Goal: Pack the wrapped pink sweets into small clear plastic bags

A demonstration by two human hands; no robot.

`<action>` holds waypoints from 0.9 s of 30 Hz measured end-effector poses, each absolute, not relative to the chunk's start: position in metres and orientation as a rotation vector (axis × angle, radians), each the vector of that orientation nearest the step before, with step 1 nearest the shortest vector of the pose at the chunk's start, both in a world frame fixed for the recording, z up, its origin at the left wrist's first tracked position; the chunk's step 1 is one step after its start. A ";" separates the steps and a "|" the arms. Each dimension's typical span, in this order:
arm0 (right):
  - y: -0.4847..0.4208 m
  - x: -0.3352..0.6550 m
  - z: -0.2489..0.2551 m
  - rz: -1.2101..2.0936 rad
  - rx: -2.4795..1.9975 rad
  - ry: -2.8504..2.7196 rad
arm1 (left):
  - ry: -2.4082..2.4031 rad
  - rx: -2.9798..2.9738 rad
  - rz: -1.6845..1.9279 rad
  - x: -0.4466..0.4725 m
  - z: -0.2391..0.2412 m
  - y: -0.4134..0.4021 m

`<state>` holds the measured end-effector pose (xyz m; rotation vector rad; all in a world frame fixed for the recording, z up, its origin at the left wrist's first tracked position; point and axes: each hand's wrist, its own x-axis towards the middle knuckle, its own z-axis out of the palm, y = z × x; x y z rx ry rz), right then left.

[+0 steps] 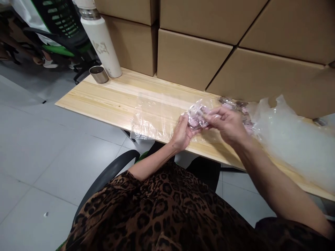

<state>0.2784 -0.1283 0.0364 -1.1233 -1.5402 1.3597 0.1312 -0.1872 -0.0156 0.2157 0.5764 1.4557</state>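
Left hand (181, 135): fingers curled beneath the pink packet (194, 120), seemingly to steady it
Right hand (231, 126): fingertips pinching its right side, probably for finer control
Packet's place: held over clear film (148, 122) on the wooden table (104, 97)

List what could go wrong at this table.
The clear plastic sheet overhangs the table's front edge and might slide off. The pink packet, held by the left hand and right hand, has shiny wrap that could slip. The metal cup stands near the left end and might get knocked.
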 end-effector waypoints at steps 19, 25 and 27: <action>-0.157 0.288 0.034 1.784 -1.176 -1.716 | 0.608 0.709 1.478 0.130 -0.041 -0.199; -0.160 0.295 0.029 1.426 -1.145 -1.709 | 0.657 0.667 1.489 0.127 -0.033 -0.204; -0.162 0.295 0.026 1.348 -1.103 -1.715 | 0.653 0.585 1.469 0.125 -0.024 -0.208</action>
